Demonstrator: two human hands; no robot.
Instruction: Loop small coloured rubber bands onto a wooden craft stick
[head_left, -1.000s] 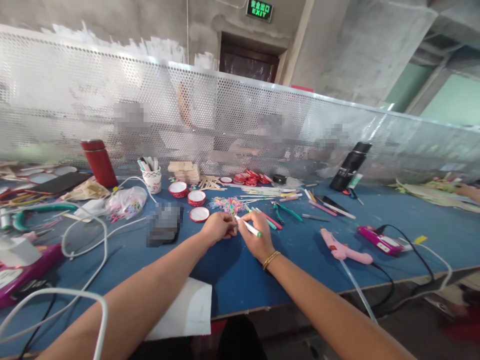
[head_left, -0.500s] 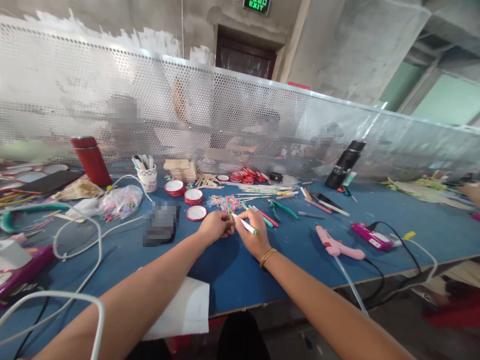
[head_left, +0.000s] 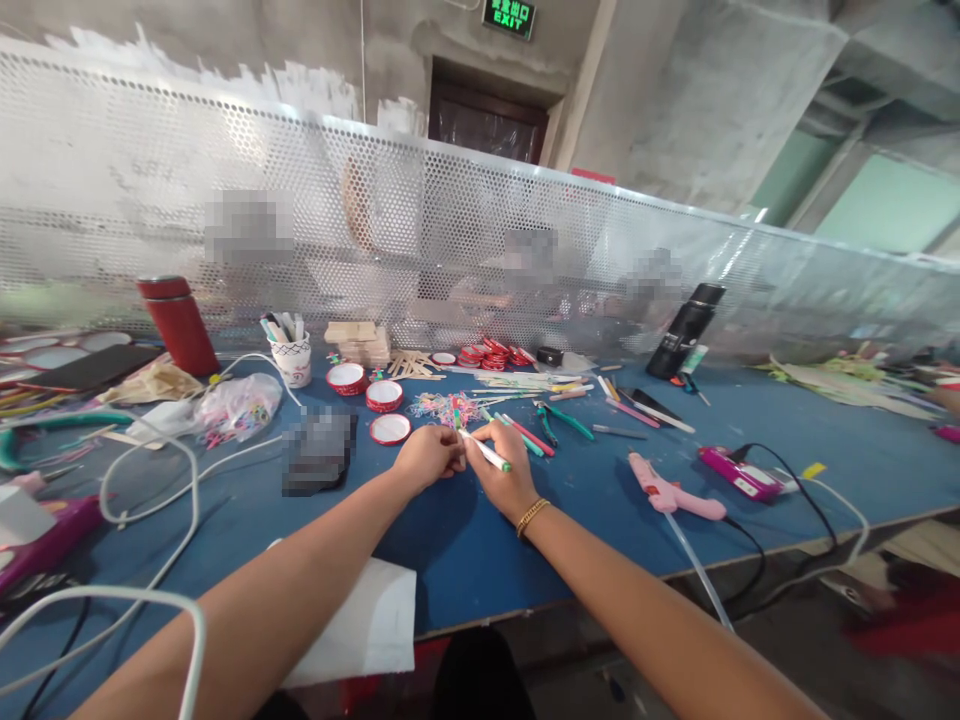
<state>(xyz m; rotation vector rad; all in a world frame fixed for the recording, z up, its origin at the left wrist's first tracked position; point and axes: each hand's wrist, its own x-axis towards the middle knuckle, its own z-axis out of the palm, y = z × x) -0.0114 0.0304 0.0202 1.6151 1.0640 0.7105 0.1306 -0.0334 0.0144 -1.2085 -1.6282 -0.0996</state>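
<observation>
My right hand [head_left: 504, 470] grips a white marker with a green end [head_left: 487, 453], its tip pointed left toward my left hand. My left hand [head_left: 429, 455] is closed in a pinch on something small that I cannot make out, resting on the blue table [head_left: 465, 540]. Both hands meet just in front of a heap of small coloured bits [head_left: 444, 407] and a red-rimmed round lid [head_left: 391, 429].
Two more red-rimmed lids [head_left: 367, 385], a cup of pens [head_left: 289, 350], a red flask [head_left: 178, 325], loose markers and green pliers [head_left: 564, 420], a pink glue gun [head_left: 671, 495], a black bottle [head_left: 684, 330], white cables [head_left: 150, 470], white paper [head_left: 360, 625]. A perforated screen [head_left: 450, 240] backs the table; people sit behind it.
Both hands stay together at the same spot with the marker. The view has shifted slightly; nothing else moved.
</observation>
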